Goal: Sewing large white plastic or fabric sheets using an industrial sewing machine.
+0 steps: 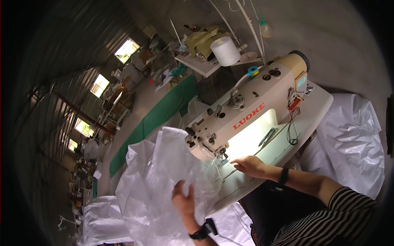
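A cream industrial sewing machine [246, 108] stands in front of me, its lamp lighting the bed under the arm. White translucent plastic sheeting [154, 172] lies bunched to the left of the needle area and drapes off the table. Over this sheeting is my left hand [184, 201], open, its thumb and fingers apart and slightly blurred. My right hand [249, 166] is at the machine bed, just right of the presser foot [224, 160]. Its fingers are drawn together in a pinch; whatever is between them is too small to make out.
Small scissors-like snips [267, 137] lie on the bed under the arm. A white thread cone [225, 51] stands behind the machine. More shiny white sheeting [351, 139] is heaped at the right. A long green-sided table [152, 123] runs off to the back left.
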